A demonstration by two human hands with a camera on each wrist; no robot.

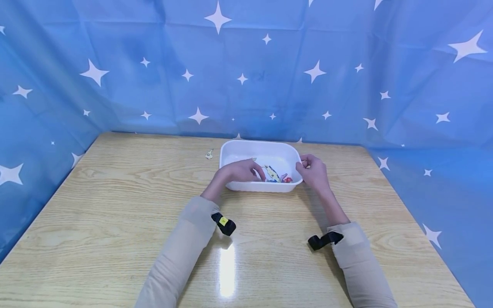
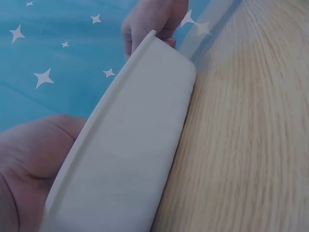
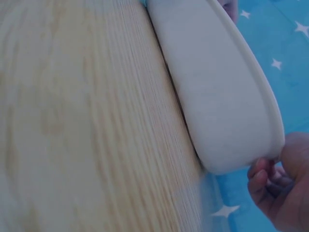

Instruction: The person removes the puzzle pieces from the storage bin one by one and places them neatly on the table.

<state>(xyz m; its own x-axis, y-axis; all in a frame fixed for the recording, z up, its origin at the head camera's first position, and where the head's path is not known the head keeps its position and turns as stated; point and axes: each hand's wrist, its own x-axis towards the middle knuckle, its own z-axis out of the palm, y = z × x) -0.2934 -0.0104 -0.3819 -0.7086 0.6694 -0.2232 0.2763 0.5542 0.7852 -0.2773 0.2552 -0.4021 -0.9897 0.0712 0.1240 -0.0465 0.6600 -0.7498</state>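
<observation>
Pinching with the right hand (image 1: 313,171) the right rim of one white bin (image 1: 259,187)! Reaching inside with the left hand (image 1: 243,170), fingers bent; cannot tell if gripping. Spotting one yellow-and-blue piece (image 1: 272,173), one red piece (image 1: 287,180) within; one pale piece (image 1: 209,154) left, on the table (image 1: 146,205).

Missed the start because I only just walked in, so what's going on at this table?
A person has their left hand over the near side of a white tub, fingers reaching inside, while the right hand grips the tub's right end. A few small colourful pieces lie in the tub, and one small pale piece sits on the table to its left. Whether the left fingers hold anything can't be seen.
</observation>
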